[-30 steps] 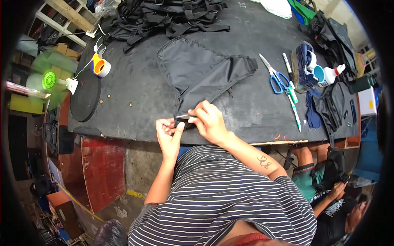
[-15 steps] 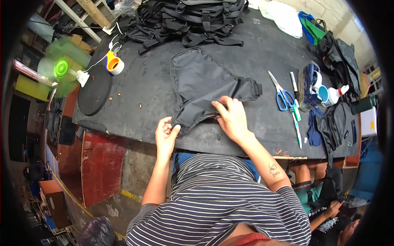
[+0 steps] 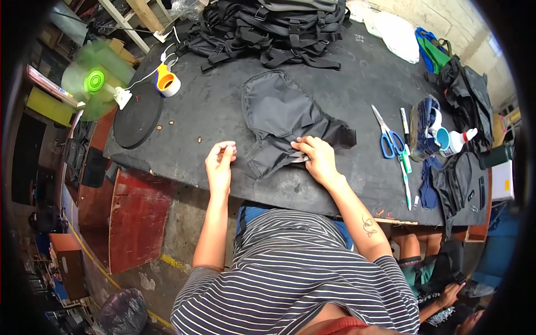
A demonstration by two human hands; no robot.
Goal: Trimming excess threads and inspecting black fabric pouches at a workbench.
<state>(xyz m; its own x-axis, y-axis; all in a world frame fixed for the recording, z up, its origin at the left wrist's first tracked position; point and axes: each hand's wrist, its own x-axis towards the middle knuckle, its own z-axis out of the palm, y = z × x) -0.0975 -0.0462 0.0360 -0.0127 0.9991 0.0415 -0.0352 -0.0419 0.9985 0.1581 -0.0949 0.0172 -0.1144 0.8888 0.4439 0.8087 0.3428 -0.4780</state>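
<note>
A black fabric bag piece with bound edges lies creased on the table in front of me, a short strap end at its right corner. My right hand rests on its near right part, fingertips pinching a fold. Under those fingers shows a small metal tool, mostly hidden by the hand. My left hand is raised off the cloth, just left of its lower corner. Its thumb and fingers are closed together; anything between them is too small to make out.
Blue-handled scissors, a marker, a white and green pen-like tool and a glue bottle lie to the right. Black bags are piled at the back. A tape roll and a spinning fan stand left.
My left hand has let go of the cloth's lower left corner and moved up, away from it. The cloth is more bunched under my right hand, which stays on it.
</note>
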